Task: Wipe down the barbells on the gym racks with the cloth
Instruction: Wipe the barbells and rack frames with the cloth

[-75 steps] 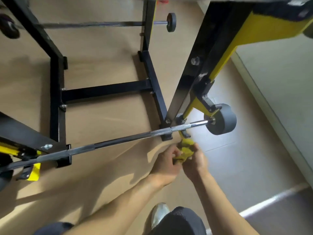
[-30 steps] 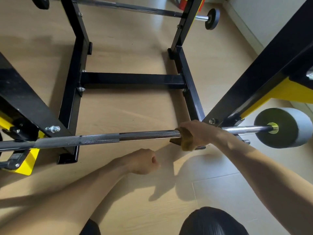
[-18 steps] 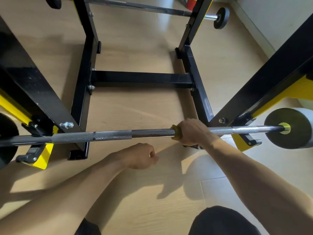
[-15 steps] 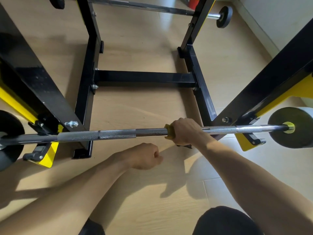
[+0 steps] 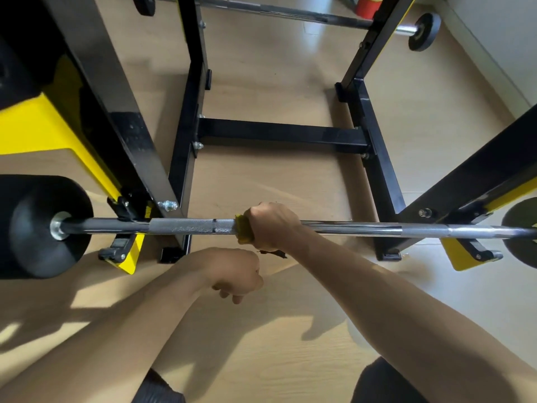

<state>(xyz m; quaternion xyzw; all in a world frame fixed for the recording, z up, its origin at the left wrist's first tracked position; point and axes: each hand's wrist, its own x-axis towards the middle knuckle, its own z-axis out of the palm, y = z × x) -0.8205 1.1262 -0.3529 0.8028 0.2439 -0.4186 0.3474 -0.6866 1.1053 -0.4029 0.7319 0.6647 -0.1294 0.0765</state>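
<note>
A steel barbell (image 5: 191, 226) lies across the near hooks of a black and yellow rack (image 5: 116, 117), with a black weight (image 5: 37, 228) on its left end and another at the right edge. My right hand (image 5: 273, 226) grips a yellow cloth (image 5: 243, 232) wrapped round the bar near its middle. Only the cloth's left edge shows past my fingers. My left hand (image 5: 236, 271) hangs below the bar with curled fingers, holding nothing. A second barbell (image 5: 284, 11) rests on the far uprights.
The rack's black base rails and crossbar (image 5: 279, 135) sit on the wooden floor beneath the bar. A red cylinder (image 5: 369, 5) stands at the far top. A white wall runs along the right side. My knees show at the bottom edge.
My right hand has slid the cloth leftward along the bar, from near the right upright to the knurled section. My left hand, which earlier also held the cloth, stays curled below the bar.
</note>
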